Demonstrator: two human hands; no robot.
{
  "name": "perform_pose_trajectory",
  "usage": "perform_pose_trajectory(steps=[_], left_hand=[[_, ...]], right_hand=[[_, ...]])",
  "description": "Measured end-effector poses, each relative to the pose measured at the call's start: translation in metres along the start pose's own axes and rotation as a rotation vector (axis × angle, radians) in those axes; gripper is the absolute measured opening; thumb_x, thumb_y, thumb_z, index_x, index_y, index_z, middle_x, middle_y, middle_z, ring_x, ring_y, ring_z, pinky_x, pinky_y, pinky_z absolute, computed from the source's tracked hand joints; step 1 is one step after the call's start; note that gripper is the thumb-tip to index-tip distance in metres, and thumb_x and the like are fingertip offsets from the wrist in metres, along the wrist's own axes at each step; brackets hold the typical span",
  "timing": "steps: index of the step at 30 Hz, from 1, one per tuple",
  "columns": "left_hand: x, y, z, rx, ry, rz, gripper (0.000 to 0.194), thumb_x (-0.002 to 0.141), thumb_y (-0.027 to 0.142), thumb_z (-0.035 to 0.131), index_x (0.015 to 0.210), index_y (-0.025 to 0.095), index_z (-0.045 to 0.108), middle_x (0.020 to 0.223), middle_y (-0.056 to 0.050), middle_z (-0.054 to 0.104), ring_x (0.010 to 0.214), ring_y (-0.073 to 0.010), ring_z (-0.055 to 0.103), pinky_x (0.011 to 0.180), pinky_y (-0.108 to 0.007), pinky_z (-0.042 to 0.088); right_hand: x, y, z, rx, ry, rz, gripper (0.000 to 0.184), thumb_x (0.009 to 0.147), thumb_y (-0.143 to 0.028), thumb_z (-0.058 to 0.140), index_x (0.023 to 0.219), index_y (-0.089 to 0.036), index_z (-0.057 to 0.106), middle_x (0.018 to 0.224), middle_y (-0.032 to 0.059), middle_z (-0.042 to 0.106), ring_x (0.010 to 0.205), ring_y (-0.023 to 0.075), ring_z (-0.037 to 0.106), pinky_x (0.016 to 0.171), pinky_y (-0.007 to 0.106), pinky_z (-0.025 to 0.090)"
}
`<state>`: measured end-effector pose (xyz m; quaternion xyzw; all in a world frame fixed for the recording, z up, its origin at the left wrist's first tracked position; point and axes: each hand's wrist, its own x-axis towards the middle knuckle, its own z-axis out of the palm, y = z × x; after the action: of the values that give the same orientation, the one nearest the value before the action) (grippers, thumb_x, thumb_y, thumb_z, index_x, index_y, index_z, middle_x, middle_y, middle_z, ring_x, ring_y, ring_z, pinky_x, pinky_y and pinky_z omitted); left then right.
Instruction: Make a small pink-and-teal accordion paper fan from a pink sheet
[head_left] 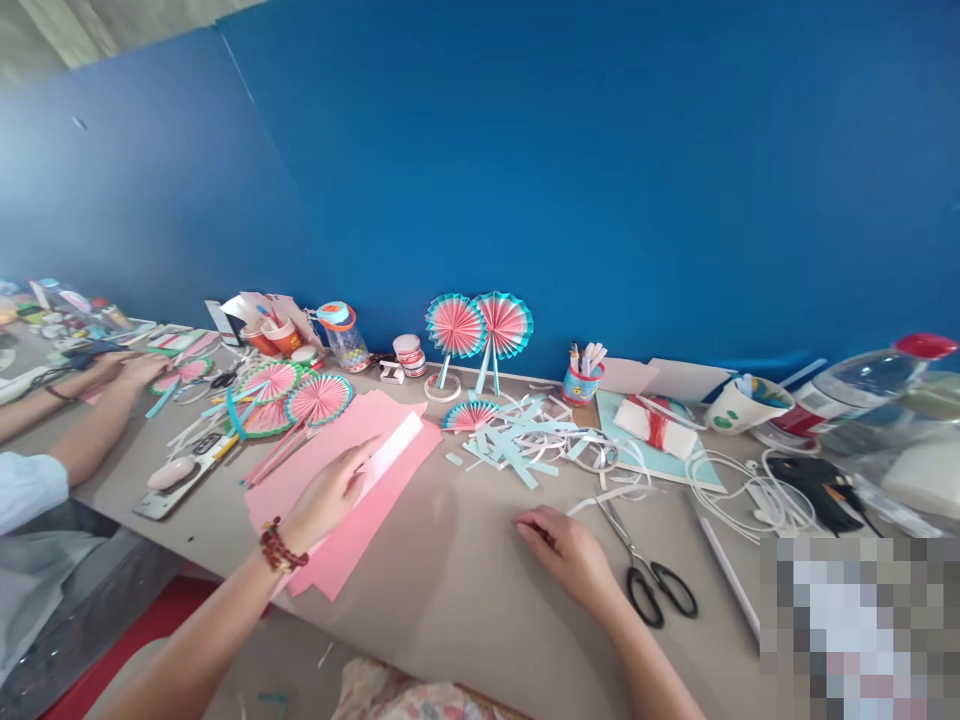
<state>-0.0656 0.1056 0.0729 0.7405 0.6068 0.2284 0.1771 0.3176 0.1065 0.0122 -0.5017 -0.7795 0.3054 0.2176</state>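
My left hand (330, 495) is over a stack of pink paper sheets (375, 520), its fingers closed on a narrow whitish-pink paper strip (396, 442). The strip lies slanted across the stack, and its near end is hidden by the hand. My right hand (566, 550) rests on the bare tabletop with loosely bent fingers, a gap at the thumb and nothing visible in it. Black-handled scissors (637, 560) lie just right of it, blades partly apart. Beyond it is a pile of pale blue and white paper strips (525, 440).
Pink-and-blue pleated paper fans (502, 325) lean on the blue partition (480, 180); more fans (319, 400) lie left. A pen cup (583, 383), white cable (739, 500), black glue gun (814, 492) and large bottle (855, 395) stand rightward. Another person's hands (131, 370) work at far left.
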Motion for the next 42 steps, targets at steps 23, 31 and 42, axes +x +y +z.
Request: perform_pose_trajectory(steps=[23, 31, 42], left_hand=[[0.019, 0.139, 0.121, -0.726, -0.098, 0.142, 0.028, 0.099, 0.039, 0.043, 0.093, 0.020, 0.063, 0.095, -0.008, 0.067, 0.086, -0.0181, 0.064, 0.079, -0.031, 0.052], [0.023, 0.082, 0.089, -0.556, 0.259, 0.058, 0.028, 0.095, 0.039, 0.052, 0.118, 0.024, 0.057, 0.129, -0.012, 0.059, 0.122, -0.0249, 0.056, 0.105, -0.043, 0.046], [0.004, 0.046, 0.078, -0.592, 0.011, -0.218, 0.037, 0.087, 0.052, 0.056, 0.096, 0.017, 0.064, 0.087, -0.005, 0.072, 0.083, -0.0211, 0.068, 0.074, -0.031, 0.055]], right_hand=[[-0.006, -0.015, 0.009, 0.189, 0.096, -0.064, 0.044, 0.089, -0.053, 0.056, 0.114, -0.018, 0.061, 0.089, 0.0074, 0.068, 0.074, 0.0213, 0.062, 0.069, 0.031, 0.049], [-0.002, -0.011, 0.002, 0.249, 0.254, 0.062, 0.030, 0.096, -0.041, 0.041, 0.083, -0.020, 0.059, 0.070, 0.0008, 0.060, 0.065, 0.0176, 0.055, 0.061, 0.025, 0.041], [-0.002, -0.014, 0.006, 0.626, 0.283, 0.165, 0.044, 0.090, -0.059, 0.052, 0.099, -0.018, 0.069, 0.084, 0.0055, 0.071, 0.075, 0.0219, 0.064, 0.064, 0.029, 0.051]])
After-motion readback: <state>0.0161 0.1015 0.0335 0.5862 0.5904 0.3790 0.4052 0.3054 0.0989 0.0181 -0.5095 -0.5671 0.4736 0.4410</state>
